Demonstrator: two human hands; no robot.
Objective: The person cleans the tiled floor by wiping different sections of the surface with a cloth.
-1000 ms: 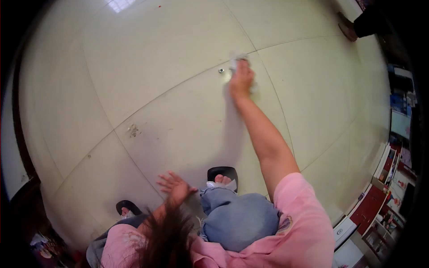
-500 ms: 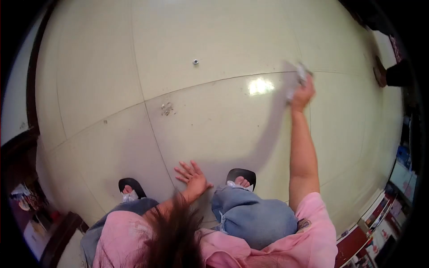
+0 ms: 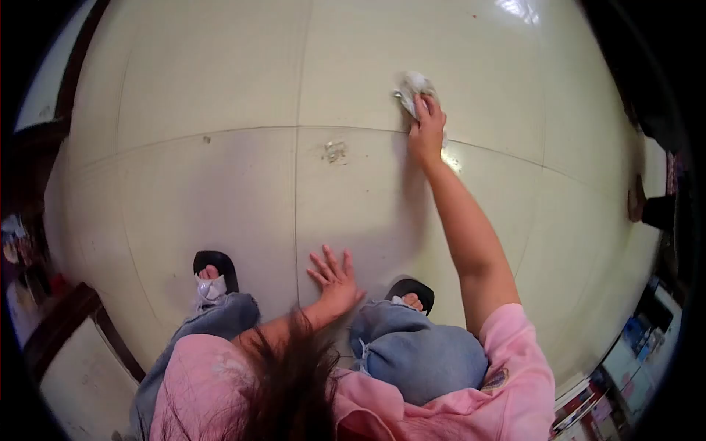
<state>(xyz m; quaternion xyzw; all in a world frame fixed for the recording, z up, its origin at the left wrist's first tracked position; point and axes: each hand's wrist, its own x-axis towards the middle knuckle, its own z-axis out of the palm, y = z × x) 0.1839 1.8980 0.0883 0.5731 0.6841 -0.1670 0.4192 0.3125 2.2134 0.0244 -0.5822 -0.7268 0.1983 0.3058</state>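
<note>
My right hand (image 3: 427, 132) presses a crumpled whitish cloth (image 3: 416, 86) against the tiled floor (image 3: 220, 198), with its fingers bent over it. A small metal piece (image 3: 397, 94) touches the cloth's left edge. Flat on the floor between my feet, my left hand (image 3: 336, 281) has its fingers spread and holds nothing. A patch of crumbly debris (image 3: 334, 152) lies on the tile between the two hands, and a smaller speck (image 3: 207, 140) is farther left.
My feet in black sandals (image 3: 217, 273) stand either side of my left hand. At the right edge is another person's foot (image 3: 635, 198) with a dark trouser leg. Shelves with assorted items (image 3: 638, 345) are at the lower right, wooden furniture (image 3: 62, 331) at the lower left.
My right hand and the cloth have come back leftward over the floor to the small metal piece. My left hand stays spread on the floor. The view has turned.
</note>
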